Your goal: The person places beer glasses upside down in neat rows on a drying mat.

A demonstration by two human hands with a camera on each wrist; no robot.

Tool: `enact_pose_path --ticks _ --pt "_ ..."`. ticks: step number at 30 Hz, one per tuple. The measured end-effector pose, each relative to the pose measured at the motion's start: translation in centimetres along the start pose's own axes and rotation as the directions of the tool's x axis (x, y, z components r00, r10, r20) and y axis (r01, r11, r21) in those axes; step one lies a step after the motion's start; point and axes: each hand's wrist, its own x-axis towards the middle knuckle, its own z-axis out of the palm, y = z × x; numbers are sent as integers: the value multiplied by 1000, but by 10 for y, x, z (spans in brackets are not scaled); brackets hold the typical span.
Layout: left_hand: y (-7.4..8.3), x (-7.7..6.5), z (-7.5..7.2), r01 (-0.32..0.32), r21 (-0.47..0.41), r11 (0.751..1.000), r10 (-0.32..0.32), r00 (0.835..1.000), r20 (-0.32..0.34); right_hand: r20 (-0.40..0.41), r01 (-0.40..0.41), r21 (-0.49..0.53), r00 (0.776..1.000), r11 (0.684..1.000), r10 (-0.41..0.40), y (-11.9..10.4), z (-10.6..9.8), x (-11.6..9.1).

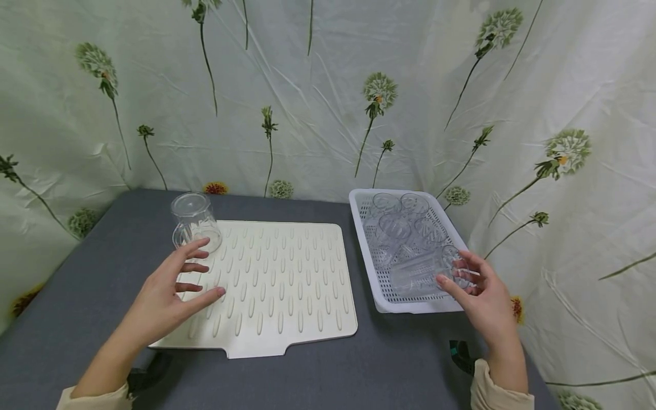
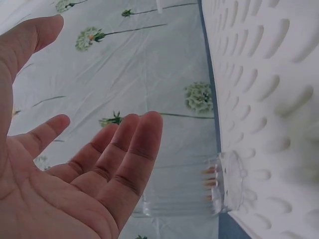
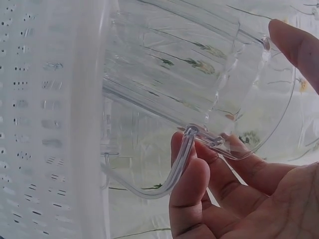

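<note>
My left hand (image 1: 169, 290) hovers over the left part of a white ribbed draining board (image 1: 287, 267), fingers spread and nothing between them. Just beyond its fingertips a clear glass mug (image 1: 192, 213) stands upside down at the board's back left corner; the left wrist view also shows this mug (image 2: 184, 189). At the right, my right hand (image 1: 484, 290) grips another clear glass mug (image 3: 194, 64) near its thick base. The thumb is on one side, and the fingers are on the other by the handle (image 3: 174, 174). This mug tilts over the white basket's (image 1: 371, 267) near right part.
Several more clear glasses (image 1: 394, 225) stand in the perforated basket, behind the held mug. Dark grey cloth (image 1: 318, 376) covers the table. A flower-printed curtain (image 1: 318, 102) hangs behind and along the right side.
</note>
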Motion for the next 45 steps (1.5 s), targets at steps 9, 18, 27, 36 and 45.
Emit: enact_pose_path --ticks 9,18,27,36,45 --pt "4 -1 13 -19 -28 999 20 1000 24 -17 -10 57 1000 998 11 0 3 -3" --pt "6 1 21 -43 -64 997 45 999 29 -38 -28 90 999 996 32 1 6 -5" --pt "9 1 28 -42 -68 997 46 998 47 -78 -62 228 994 972 82 1 12 -6" --pt "15 0 32 -40 -85 996 47 996 81 -59 -94 319 991 943 119 -3 17 -10" --pt "18 -1 37 -58 -93 994 66 994 92 -40 -92 414 992 906 119 -6 24 -13"
